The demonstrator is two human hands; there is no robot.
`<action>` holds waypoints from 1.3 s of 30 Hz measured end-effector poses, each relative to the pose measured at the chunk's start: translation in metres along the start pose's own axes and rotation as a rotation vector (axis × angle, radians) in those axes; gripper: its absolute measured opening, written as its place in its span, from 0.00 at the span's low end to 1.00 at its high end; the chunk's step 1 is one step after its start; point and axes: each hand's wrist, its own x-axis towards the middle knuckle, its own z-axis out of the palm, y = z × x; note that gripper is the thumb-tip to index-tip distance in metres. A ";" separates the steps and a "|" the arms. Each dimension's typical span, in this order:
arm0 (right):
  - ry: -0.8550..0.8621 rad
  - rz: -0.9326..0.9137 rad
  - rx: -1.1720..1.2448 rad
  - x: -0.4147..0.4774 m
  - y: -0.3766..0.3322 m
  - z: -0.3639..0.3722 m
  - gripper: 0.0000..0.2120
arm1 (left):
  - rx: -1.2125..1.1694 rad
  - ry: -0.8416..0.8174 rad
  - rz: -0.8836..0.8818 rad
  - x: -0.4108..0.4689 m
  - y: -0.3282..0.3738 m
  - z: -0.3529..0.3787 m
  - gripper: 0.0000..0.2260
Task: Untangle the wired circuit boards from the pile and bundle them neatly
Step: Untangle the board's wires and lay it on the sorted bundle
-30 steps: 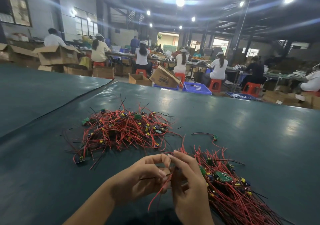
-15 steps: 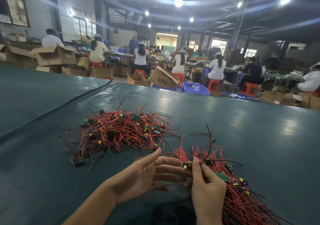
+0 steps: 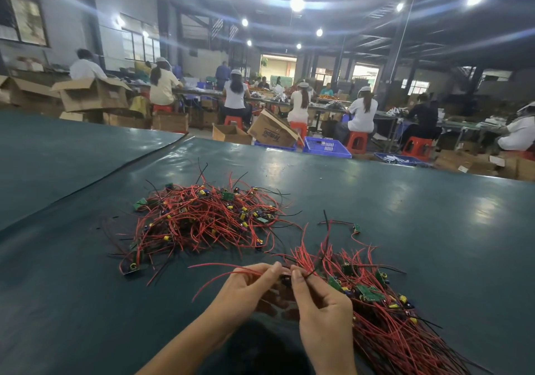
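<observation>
A tangled pile (image 3: 202,221) of small green circuit boards with red and black wires lies in the middle of the dark green table (image 3: 434,230). A straighter bundle (image 3: 382,311) of the same boards lies at the right, wires running toward me. My left hand (image 3: 246,290) pinches red wires (image 3: 214,273) that trail off to the left. My right hand (image 3: 321,314) pinches a small board and a black wire beside the bundle. The two hands meet fingertip to fingertip. One loose board (image 3: 356,228) lies apart behind the bundle.
A second green table sheet (image 3: 58,154) overlaps at the left. Beyond the far edge stand cardboard boxes (image 3: 269,131), blue crates (image 3: 327,146) and red stools, with several seated workers at benches.
My left hand went from spread fingers to pinching red wires, now pulled out to the left. My right hand stays at the bundle's near end, holding the board.
</observation>
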 end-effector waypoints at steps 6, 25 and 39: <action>-0.014 -0.016 -0.056 -0.005 -0.003 0.003 0.10 | 0.128 0.069 0.088 0.000 0.001 -0.002 0.17; 0.140 0.222 0.176 0.008 -0.001 -0.007 0.09 | 0.170 -0.015 0.171 -0.005 0.010 -0.003 0.18; 0.339 0.166 0.342 0.021 -0.005 -0.028 0.10 | -0.004 0.039 0.084 -0.004 0.018 -0.010 0.18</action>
